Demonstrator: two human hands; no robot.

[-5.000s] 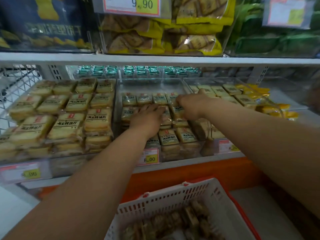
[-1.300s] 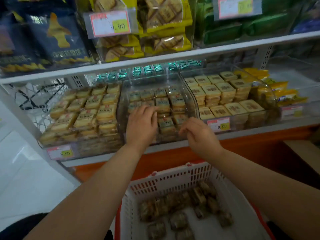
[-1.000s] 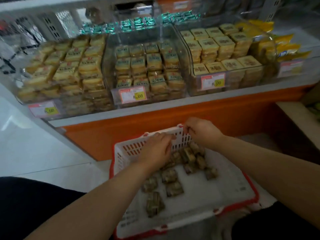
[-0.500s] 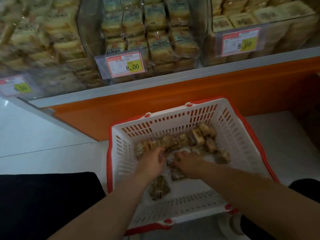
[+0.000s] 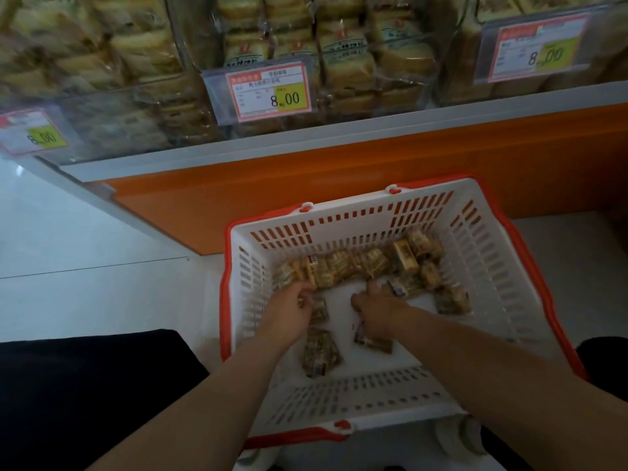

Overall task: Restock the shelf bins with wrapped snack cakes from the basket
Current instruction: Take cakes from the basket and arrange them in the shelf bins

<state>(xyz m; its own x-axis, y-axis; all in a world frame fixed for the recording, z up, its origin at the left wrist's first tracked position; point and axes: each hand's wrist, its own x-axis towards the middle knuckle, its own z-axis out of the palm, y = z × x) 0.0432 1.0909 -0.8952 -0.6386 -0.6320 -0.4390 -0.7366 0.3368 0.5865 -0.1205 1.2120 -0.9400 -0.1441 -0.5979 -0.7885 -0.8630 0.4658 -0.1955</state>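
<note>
Both hands down inside the white basket [image 5: 503, 266] with the red rim. Left hand [image 5: 292, 312]: fingers curled round a wrapped snack cake [image 5: 318, 309] at the fingertips — the cake pokes out just right of the knuckles. Right hand [image 5: 375, 309]: fingers bent down onto the basket floor, next to a cake [image 5: 401, 287]; whether they actually pinch it — cannot tell. More cakes in a loose row [image 5: 343, 266] along the far wall, just beyond both hands; two lie under the wrists. Stocked shelf bins [image 5: 356, 62] above, price tag [image 5: 268, 91] reading 8.00.
</note>
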